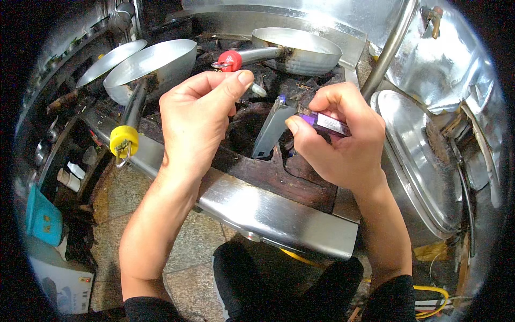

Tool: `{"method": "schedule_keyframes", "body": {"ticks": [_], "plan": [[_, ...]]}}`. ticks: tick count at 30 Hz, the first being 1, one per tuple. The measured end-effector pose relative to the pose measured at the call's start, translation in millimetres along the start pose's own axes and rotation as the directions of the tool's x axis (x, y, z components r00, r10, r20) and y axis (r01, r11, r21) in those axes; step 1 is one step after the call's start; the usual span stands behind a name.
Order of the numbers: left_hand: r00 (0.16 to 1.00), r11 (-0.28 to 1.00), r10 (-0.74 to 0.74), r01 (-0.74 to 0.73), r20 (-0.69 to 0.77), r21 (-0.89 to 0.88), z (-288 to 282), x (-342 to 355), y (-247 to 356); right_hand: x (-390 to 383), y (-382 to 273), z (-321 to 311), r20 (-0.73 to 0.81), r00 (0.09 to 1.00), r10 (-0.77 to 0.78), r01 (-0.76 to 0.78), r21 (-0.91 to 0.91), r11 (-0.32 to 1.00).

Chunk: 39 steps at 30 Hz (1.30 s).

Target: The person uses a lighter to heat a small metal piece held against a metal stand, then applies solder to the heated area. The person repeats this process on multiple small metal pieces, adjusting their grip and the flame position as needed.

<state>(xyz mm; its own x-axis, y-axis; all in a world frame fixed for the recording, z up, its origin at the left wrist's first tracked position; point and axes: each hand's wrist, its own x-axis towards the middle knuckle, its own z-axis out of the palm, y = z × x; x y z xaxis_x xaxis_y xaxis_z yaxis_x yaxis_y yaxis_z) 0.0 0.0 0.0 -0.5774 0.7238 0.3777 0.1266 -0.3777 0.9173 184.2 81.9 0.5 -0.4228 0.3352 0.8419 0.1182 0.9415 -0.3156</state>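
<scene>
My left hand (pixel 196 121) is raised over the stove's blackened burners (pixel 241 123), thumb and forefinger pinched on what looks like a small white stick (pixel 258 90). My right hand (pixel 340 134) is closed around a purple lighter (pixel 327 123) with a white label, its thumb at the lighter's top end. Between my hands, a grey metal piece (pixel 265 137) leans upright on the burner. Behind my left hand is a hammered pan (pixel 298 53) whose handle carries a red grip (pixel 229 61).
Two pans (pixel 150 64) (pixel 110 61) sit at the left, one handle bearing a yellow grip (pixel 123 139). A steel lid (pixel 407 145) and upright pipe (pixel 389 45) are at the right. The stove's steel front edge (pixel 279 217) crosses below my hands. A turquoise container (pixel 43 214) stands lower left.
</scene>
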Motion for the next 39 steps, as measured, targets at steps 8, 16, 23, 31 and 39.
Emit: {"method": "schedule_keyframes", "body": {"ticks": [8,16,23,31,39], "plan": [[0.999,0.999,0.048,-0.048,0.005,-0.011,-2,2,-4,5,-2,5,-0.065,0.992,-0.107,0.101,-0.094,0.99],[0.998,0.998,0.07,-0.07,-0.008,0.004,-1,3,-8,1,-4,1,-0.005,0.994,-0.107,0.106,-0.101,0.989],[0.996,0.996,0.088,-0.087,-0.016,0.025,-1,4,-11,-2,-2,0,-0.01,0.992,-0.127,0.125,-0.094,0.988],[0.998,0.997,0.059,-0.058,-0.015,0.041,-1,3,-8,-3,-3,-1,-0.022,0.996,-0.082,0.08,-0.097,0.992],[0.999,0.997,0.048,-0.049,0.018,0.053,-2,3,-7,-3,7,2,-0.211,0.954,0.213,-0.16,0.243,0.957]]}}
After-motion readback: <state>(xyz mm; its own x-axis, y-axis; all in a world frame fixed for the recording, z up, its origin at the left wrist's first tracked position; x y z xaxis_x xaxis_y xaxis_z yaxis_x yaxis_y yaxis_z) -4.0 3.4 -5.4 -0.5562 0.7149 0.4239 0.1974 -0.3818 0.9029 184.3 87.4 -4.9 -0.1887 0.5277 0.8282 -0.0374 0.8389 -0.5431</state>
